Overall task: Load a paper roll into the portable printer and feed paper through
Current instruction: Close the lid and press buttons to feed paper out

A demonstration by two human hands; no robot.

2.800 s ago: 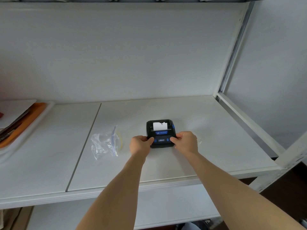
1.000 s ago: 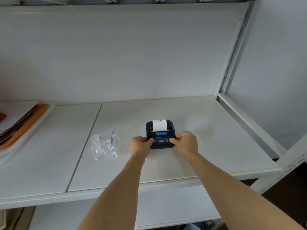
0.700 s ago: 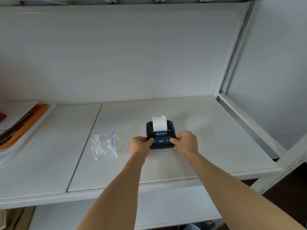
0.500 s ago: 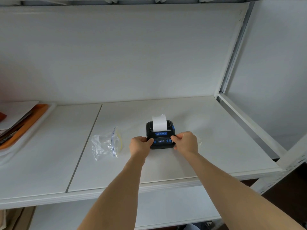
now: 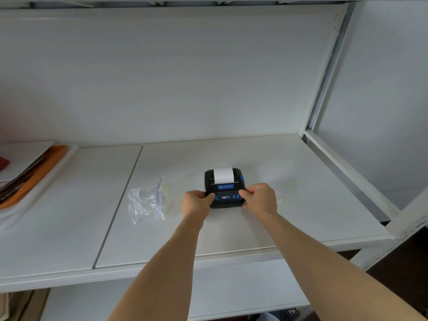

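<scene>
A small black portable printer (image 5: pixel 224 181) with blue buttons and a lit display sits on the white shelf (image 5: pixel 301 205), its lid closed. A strip of white paper (image 5: pixel 223 175) sticks out of its top slot and lies back over the lid. My left hand (image 5: pixel 196 203) grips the printer's near left corner, thumb beside the left blue button. My right hand (image 5: pixel 260 199) holds the near right corner, thumb touching the front panel next to the right buttons. The paper roll itself is hidden inside.
An empty clear zip bag (image 5: pixel 148 201) lies left of the printer. A white tray (image 5: pixel 34 191) holding an orange folder and papers sits at the far left. A metal shelf post (image 5: pixel 324 77) and rail bound the right side. A small clear scrap (image 5: pixel 278 197) lies behind my right hand.
The paper strip has fed further out of the slot, growing from a short tab and now folding back over the lid. Both hands have stayed on the printer's front corners.
</scene>
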